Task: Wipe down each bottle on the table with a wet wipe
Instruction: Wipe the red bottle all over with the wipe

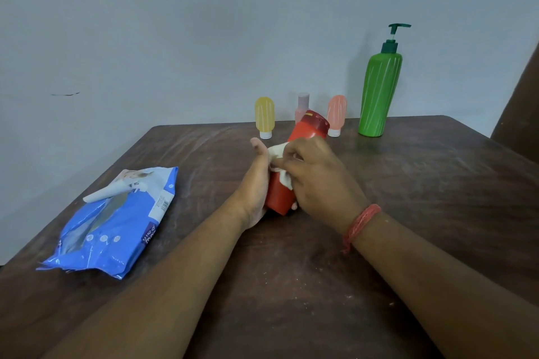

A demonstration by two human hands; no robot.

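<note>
We see both forearms reaching in from the bottom edge and meeting over the middle of the brown table (408, 183). The left hand (255, 183) lies thumb-side up, palm turned toward the red bottle (303, 137), cradling it from the left and from beneath; its thumb points away from us along the bottle's side and a fingertip shows under the bottle's base on the right. The bottle is tilted, its base near us and low, its cap end raised and leaning away toward the wall. The right hand (318, 172) comes over the top of the bottle, knuckles up, fingers curled, pressing a bunched white wet wipe (280, 165) against the bottle's body; the wipe pokes out between the two hands. A red thread band (361, 226) circles the right wrist.

At the far edge of the table stand the other bottles: a small yellow bottle (264, 116) on its white cap, a pinkish bottle (302, 102) partly hidden behind the red one, a small salmon bottle (337, 114) also cap-down, and a tall green pump bottle (379, 93) upright to the right of them. Well to the left, nearer to us, a blue pack of wipes (116, 227) lies flat, its flap peeled open.
</note>
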